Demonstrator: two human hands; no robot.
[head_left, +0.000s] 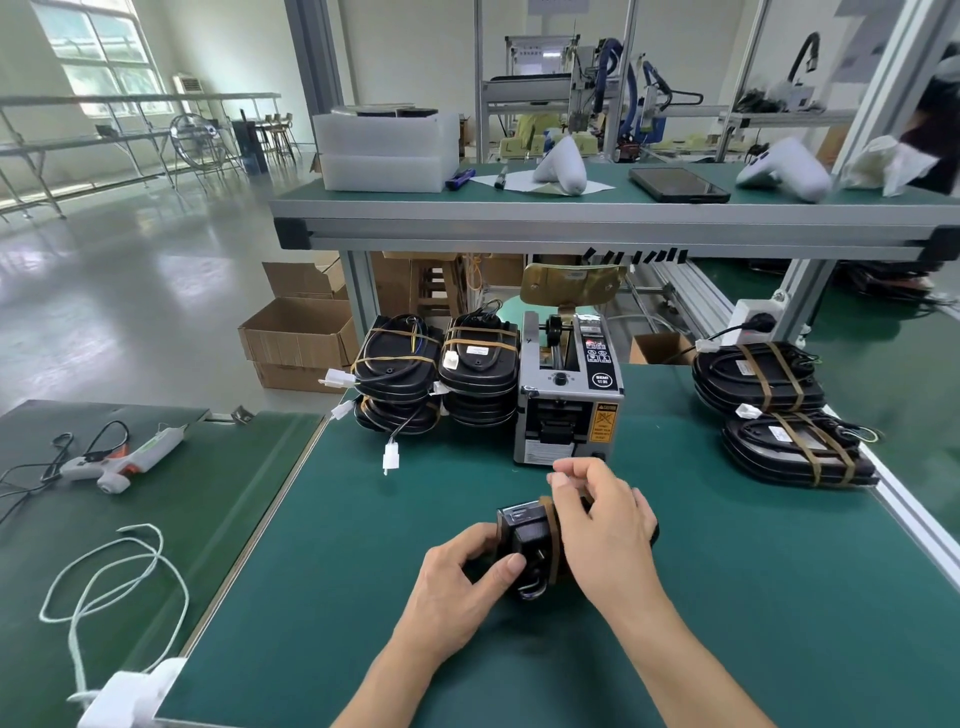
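A stack of black plastic parts (524, 530) stands on edge on the green mat (363, 545) in front of me, with a strip of brown tape (555, 545) running around it. My left hand (462, 577) grips the stack's near left side, thumb across its front face. My right hand (597, 525) lies over the top right of the stack, its fingers curled and pinching the tape at the top. Much of the stack is hidden under that hand. Just behind stands a grey tape dispenser machine (569, 395).
Taped bundles of black parts with wires sit left of the dispenser (436, 374) and at the right edge (779, 415). A glue gun (124, 460) and a white cord (114, 582) lie on the left table. A shelf (597, 218) overhangs the back.
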